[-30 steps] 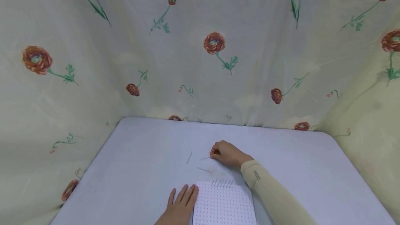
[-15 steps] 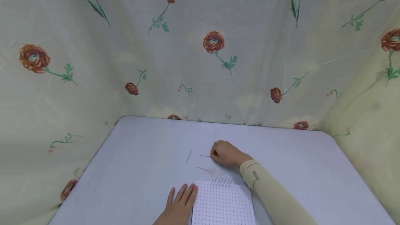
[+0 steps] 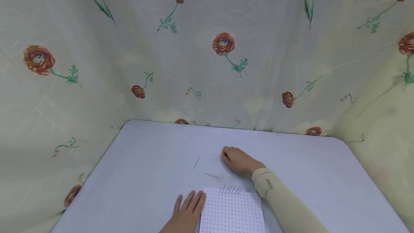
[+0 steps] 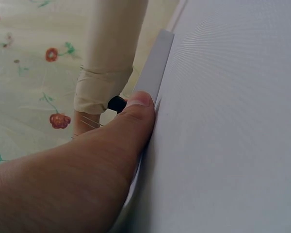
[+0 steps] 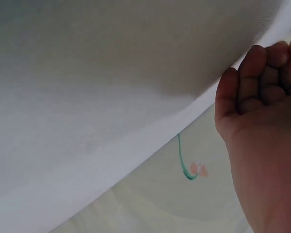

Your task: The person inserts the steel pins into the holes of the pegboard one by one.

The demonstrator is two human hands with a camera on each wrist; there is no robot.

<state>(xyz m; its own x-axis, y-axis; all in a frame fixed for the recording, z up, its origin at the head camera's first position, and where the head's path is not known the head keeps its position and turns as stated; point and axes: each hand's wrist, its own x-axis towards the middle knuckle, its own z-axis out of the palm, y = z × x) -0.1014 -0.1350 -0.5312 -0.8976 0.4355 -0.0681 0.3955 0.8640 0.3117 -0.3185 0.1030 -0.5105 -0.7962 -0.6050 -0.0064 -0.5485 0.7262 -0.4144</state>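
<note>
My left hand (image 3: 185, 211) lies with straight fingers along the left edge of a white board dotted with rows of small holes (image 3: 231, 211). In the left wrist view its thumb presses against the board's side (image 4: 155, 63). Several thin needle-like pins (image 3: 230, 189) stand, leaning, in the board's far row. Beyond the board, the right hand (image 3: 237, 159) has curled fingers and pinches one thin pin (image 3: 216, 155), which points left and looks faint. The right wrist view shows the curled fingers (image 5: 262, 80), but their tips and the pin are out of sight.
Two loose pins lie on the white table, one slanted (image 3: 196, 163) and one nearer the board (image 3: 211, 175). A floral curtain (image 3: 207, 64) hangs around the table's back and sides. The right forearm wears a cream sleeve (image 3: 281, 197).
The pinched pin has shifted away from the board and now shows only a short faint length beside the right hand. The left hand stays on the board.
</note>
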